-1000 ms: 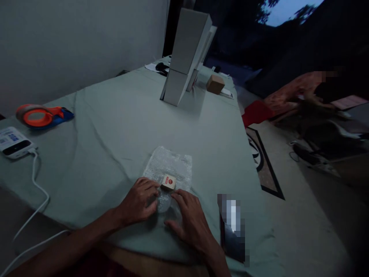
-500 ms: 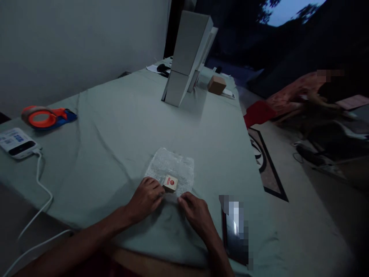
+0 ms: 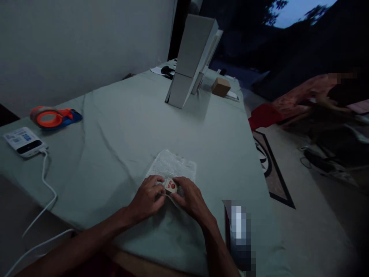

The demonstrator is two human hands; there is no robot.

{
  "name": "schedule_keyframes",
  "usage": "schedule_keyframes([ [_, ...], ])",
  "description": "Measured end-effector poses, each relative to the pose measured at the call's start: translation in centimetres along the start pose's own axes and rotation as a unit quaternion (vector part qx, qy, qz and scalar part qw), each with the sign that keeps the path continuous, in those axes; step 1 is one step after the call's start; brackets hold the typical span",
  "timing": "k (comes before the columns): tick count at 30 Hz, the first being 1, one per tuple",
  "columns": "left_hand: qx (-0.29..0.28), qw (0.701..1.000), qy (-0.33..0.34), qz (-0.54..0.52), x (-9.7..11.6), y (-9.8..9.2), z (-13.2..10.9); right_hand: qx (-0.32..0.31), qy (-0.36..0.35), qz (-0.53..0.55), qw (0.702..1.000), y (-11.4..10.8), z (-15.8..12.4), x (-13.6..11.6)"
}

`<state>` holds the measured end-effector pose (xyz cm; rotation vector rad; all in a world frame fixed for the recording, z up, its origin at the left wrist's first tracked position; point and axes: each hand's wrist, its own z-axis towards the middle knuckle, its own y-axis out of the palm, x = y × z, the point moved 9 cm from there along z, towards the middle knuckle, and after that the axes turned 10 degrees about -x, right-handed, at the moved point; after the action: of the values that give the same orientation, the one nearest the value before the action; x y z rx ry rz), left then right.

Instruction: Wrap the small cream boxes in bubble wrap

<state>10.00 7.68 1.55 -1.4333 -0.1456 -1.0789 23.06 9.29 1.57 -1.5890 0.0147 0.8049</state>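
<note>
A small cream box [image 3: 172, 186] with red print lies on a sheet of clear bubble wrap [image 3: 172, 164], near the front of the cloth-covered table. On the box's left side, my left hand [image 3: 150, 194] has its fingers curled, with thumb and fingertips at the box and the near edge of the wrap. My right hand [image 3: 190, 195] curves around the right side of the box, its fingers at the top right corner and its thumb at the lower edge. Both hands pinch the near part of the wrap against the box.
An orange and blue tape dispenser [image 3: 52, 117] and a white device [image 3: 25, 142] with a cable lie at left. Tall white boxes [image 3: 191, 50] stand farther back, beside a brown box [image 3: 221, 87]. A dark phone-like object [image 3: 239, 238] lies at front right.
My right hand has moved up and inward, from the wrap's near edge to the box's right side. My left hand has closed in on the box. The view has shifted slightly.
</note>
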Motion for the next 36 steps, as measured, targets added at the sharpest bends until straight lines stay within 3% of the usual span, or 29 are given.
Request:
schedule_keyframes([
  [4,0.007,1.000,-0.014,-0.021,-0.7,-0.1,0.9,-0.018,0.018,0.063,0.998,-0.3,-0.7,0.4],
  [9,-0.040,0.993,-0.062,-0.087,-2.1,0.8,3.0,-0.036,0.054,0.144,0.987,-1.1,-1.7,0.7],
  [14,-0.038,0.979,-0.083,-0.182,-3.0,1.0,4.0,0.043,0.083,0.158,0.983,-1.0,-1.2,2.0],
  [19,-0.043,0.974,-0.081,-0.207,-2.8,0.9,3.5,0.067,0.095,0.224,0.968,0.0,-0.9,2.6],
  [36,-0.062,0.969,-0.111,-0.212,-3.1,1.5,1.8,0.058,0.116,0.278,0.952,1.9,-1.9,2.9],
])
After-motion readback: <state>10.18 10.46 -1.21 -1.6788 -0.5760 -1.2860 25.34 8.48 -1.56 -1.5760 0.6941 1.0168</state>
